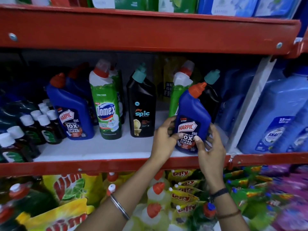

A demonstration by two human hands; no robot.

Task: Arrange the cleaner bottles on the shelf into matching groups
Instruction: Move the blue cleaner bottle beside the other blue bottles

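Note:
A blue Harpic bottle point(191, 112) with a red cap stands tilted at the right of the white shelf point(100, 147). My left hand point(164, 140) grips its left side and my right hand point(210, 150) grips its lower right. Right behind it stand a green Domex bottle point(180, 84) and a black bottle point(211, 95) with a teal cap. Further left stand a black Spic bottle point(141, 105), a green Domex bottle point(107, 104) and a blue Harpic bottle point(73, 107), with more bottles behind them.
Small dark bottles with white caps point(36, 125) crowd the shelf's left end. Large pale blue jugs point(276, 117) stand beyond a white divider point(250, 105) at the right. A red shelf beam point(150, 34) runs overhead. Yellow pouches and red-capped bottles point(158, 197) fill the shelf below.

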